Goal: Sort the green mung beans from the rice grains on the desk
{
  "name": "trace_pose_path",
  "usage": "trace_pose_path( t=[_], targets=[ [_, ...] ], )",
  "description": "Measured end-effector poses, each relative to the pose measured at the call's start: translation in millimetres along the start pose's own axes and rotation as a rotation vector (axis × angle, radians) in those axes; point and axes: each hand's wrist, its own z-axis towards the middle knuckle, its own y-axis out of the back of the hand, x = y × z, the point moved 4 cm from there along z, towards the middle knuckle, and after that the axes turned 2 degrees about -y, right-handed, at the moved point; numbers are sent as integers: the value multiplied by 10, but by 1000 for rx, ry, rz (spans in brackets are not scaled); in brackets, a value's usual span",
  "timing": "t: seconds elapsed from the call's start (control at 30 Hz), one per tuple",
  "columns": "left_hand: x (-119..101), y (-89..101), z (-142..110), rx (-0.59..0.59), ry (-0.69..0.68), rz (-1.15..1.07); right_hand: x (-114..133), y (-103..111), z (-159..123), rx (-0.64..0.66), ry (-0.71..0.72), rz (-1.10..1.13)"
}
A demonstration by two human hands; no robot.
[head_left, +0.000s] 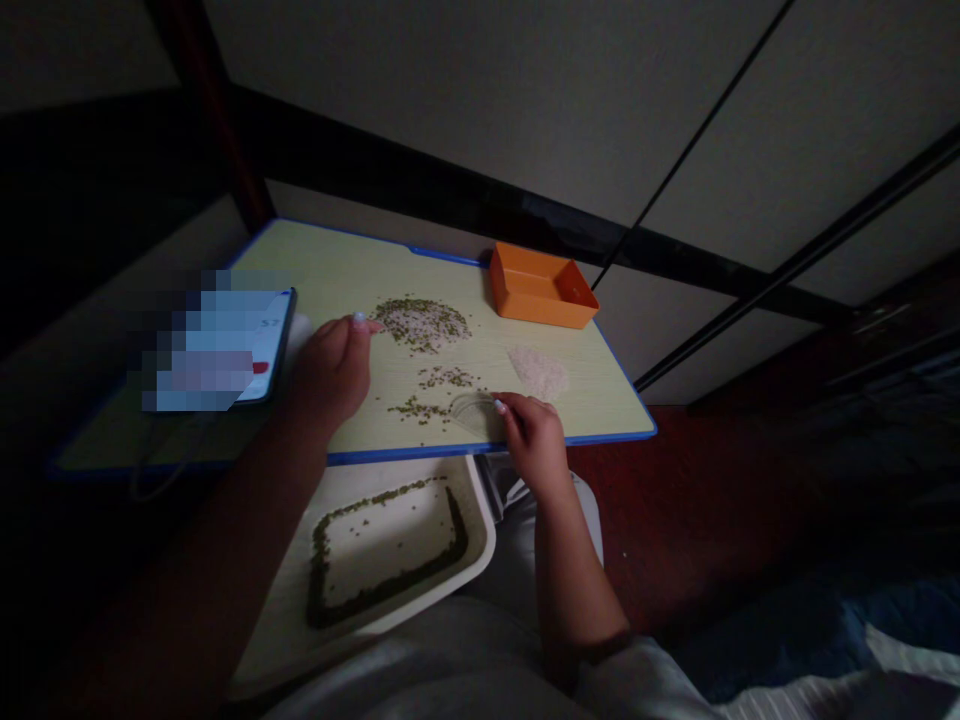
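On a pale folding table (330,265) lies a mixed heap of green beans and pale grains (421,324). My left hand (334,370) is curled at the heap's left edge, thumb and finger together; what lies between them, if anything, is hidden. Between the thumb and fingers of my right hand (534,435) is a clear, curved plastic piece (478,412), its kind unclear. Its left end meets a small scatter of green beans (420,410). Slightly above lies another scatter, mixed beans and grains (448,377). Beyond my right hand is a pile of pale grains (540,370).
An orange open box (544,302) stands at the table's back right. To the left, a lit phone (262,345) leans on a stand, its cable trailing down. Below the front edge, a white tub (480,555) holds green beans along its sides. Cabinet panels rise behind.
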Motion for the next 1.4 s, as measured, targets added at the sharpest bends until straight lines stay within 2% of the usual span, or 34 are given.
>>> trace_pose_path(
  t=[0.23,0.4,0.67,0.87,1.0,1.23,1.4],
  targets=[
    [2,-2,7,23,20,10,16,15,-29,-1,14,-7],
    [-17,9,1,31,33,29,46,-57,-10,4,27,-3],
    [139,23,74,-40,4,8,205,-149,79,42,56,-50],
    [161,30,99,37,102,101,148,-107,87,83,-76,-92],
    [124,29,86,75,112,102,126,-92,66,88,-81,-52],
    [-3,30,22,88,54,93,79,-174,-14,-20,-6,9],
    [8,37,22,46,-8,85,2,-246,-45,-101,53,42]
  ],
)
